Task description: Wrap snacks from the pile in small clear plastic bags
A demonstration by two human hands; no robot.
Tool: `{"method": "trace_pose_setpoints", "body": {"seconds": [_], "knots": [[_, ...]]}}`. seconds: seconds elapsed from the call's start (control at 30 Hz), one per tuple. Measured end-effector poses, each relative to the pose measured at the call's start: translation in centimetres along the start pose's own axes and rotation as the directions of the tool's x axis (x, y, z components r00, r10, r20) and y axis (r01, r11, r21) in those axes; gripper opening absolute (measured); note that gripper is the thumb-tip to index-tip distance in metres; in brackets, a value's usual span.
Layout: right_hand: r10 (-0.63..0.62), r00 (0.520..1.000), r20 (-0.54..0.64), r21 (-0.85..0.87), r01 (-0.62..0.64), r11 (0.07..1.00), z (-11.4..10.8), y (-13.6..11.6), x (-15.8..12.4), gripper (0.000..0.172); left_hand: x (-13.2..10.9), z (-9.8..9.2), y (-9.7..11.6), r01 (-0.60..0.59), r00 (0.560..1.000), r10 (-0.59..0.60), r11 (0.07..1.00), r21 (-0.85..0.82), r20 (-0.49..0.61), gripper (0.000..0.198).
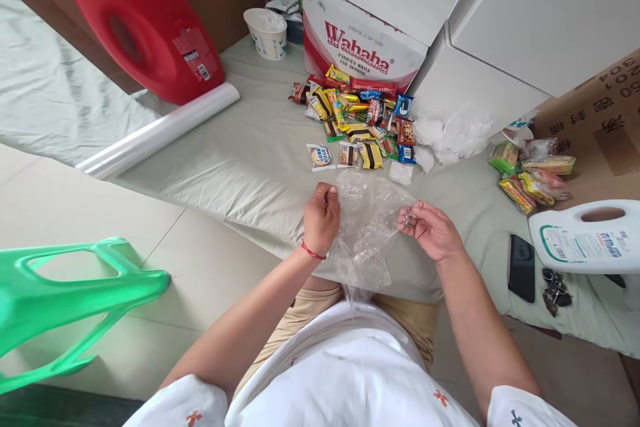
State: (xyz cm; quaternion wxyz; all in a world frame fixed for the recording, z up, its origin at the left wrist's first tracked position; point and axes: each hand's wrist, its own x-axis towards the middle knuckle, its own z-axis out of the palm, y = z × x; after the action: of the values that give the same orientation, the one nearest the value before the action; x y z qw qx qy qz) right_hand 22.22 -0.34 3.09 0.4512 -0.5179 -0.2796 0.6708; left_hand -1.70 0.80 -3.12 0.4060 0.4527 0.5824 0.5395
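Observation:
A clear plastic bag (367,227) is stretched between my two hands, just in front of my lap. My left hand (321,219), with a red string at the wrist, is closed in a fist on the bag's left edge. On the other side, my right hand (431,228) pinches the bag's right edge between thumb and fingers. Beyond the bag lies a pile of small wrapped snacks (360,132) in yellow, red, blue and brown. Crumpled white plastic (453,137) sits to the right of the pile.
A Wahaha carton (360,40) stands behind the snacks. Leftward are a red jug (145,20), a plastic film roll (165,127), a paper cup (267,33) and a green stool (75,293). Rightward are more snacks (537,173), a white bottle (585,237), a phone (521,268) and keys (556,291).

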Motion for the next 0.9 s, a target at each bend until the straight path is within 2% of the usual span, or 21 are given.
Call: {"method": "trace_pose_setpoints", "body": {"seconds": [0.07, 0.17, 0.23, 0.33, 0.43, 0.57, 0.63, 0.67, 0.7, 0.73, 0.77, 0.8, 0.83, 0.9], "knots": [[0.043, 0.999, 0.006, -0.071, -0.042, 0.997, -1.6, -0.9, 1.5, 0.029, 1.4, -0.3, -0.1, -0.057, 0.998, 0.053, 0.988, 0.141, 0.033, 0.029], [0.068, 0.998, -0.018, -0.157, -0.07, 0.985, -3.7, -1.8, 4.0, 0.033, 3.2, -0.2, 0.3, -0.115, 0.993, 0.097, 0.921, 0.373, 0.068, 0.025], [0.024, 0.998, -0.064, -0.192, -0.036, 0.981, -4.7, -2.2, 5.6, 0.034, 4.3, 0.2, 0.6, -0.121, 0.993, 0.097, 0.851, 0.511, 0.072, 0.025], [-0.124, 0.975, -0.186, -0.281, 0.068, 0.957, -5.5, -2.3, 7.7, 0.033, 5.6, 1.0, 0.7, -0.094, 0.996, 0.069, 0.739, 0.667, 0.063, 0.026], [-0.224, 0.932, -0.284, -0.365, 0.111, 0.924, -6.4, -2.2, 9.4, 0.03, 6.6, 1.4, 0.4, -0.075, 0.997, 0.045, 0.663, 0.745, 0.06, 0.029], [-0.207, 0.927, -0.314, -0.422, 0.059, 0.904, -8.2, -2.8, 10.6, 0.025, 7.2, 1.4, -0.1, -0.079, 0.997, 0.041, 0.636, 0.768, 0.068, 0.029], [-0.311, 0.893, -0.326, -0.581, 0.07, 0.811, -8.7, -3.3, 10.2, 0.018, 7.5, 1.4, -0.2, -0.086, 0.996, 0.043, 0.639, 0.765, 0.076, 0.03], [-0.409, 0.868, -0.283, -0.686, 0.115, 0.719, -8.6, -3.5, 9.6, 0.015, 7.6, 1.4, -0.3, -0.09, 0.996, 0.05, 0.644, 0.759, 0.076, 0.029], [-0.504, 0.845, -0.181, -0.78, 0.189, 0.597, -8.4, -3.6, 8.9, 0.015, 7.7, 1.5, -0.4, -0.098, 0.995, 0.069, 0.653, 0.751, 0.07, 0.029], [-0.561, 0.827, -0.025, -0.838, 0.289, 0.463, -8.0, -3.6, 8.0, 0.021, 7.7, 1.6, -0.5, -0.114, 0.993, 0.108, 0.665, 0.738, 0.057, 0.027], [-0.56, 0.813, 0.158, -0.852, 0.399, 0.339, -7.4, -3.3, 7.0, 0.029, 7.7, 1.6, -0.6, -0.146, 0.984, 0.173, 0.677, 0.721, 0.037, 0.025], [-0.506, 0.794, 0.338, -0.826, 0.508, 0.245, -6.6, -2.8, 6.0, 0.038, 7.5, 1.5, -0.6, -0.192, 0.966, 0.259, 0.684, 0.704, 0.012, 0.026], [-0.42, 0.769, 0.482, -0.782, 0.594, 0.19, -5.8, -2.1, 5.1, 0.044, 7.3, 1.5, -0.6, -0.251, 0.934, 0.357, 0.679, 0.69, -0.012, 0.029], [-0.291, 0.714, 0.637, -0.707, 0.691, 0.148, -4.3, -0.1, 4.0, 0.046, 6.4, 1.1, -0.2, -0.383, 0.844, 0.536, 0.624, 0.681, -0.017, 0.039]]}}
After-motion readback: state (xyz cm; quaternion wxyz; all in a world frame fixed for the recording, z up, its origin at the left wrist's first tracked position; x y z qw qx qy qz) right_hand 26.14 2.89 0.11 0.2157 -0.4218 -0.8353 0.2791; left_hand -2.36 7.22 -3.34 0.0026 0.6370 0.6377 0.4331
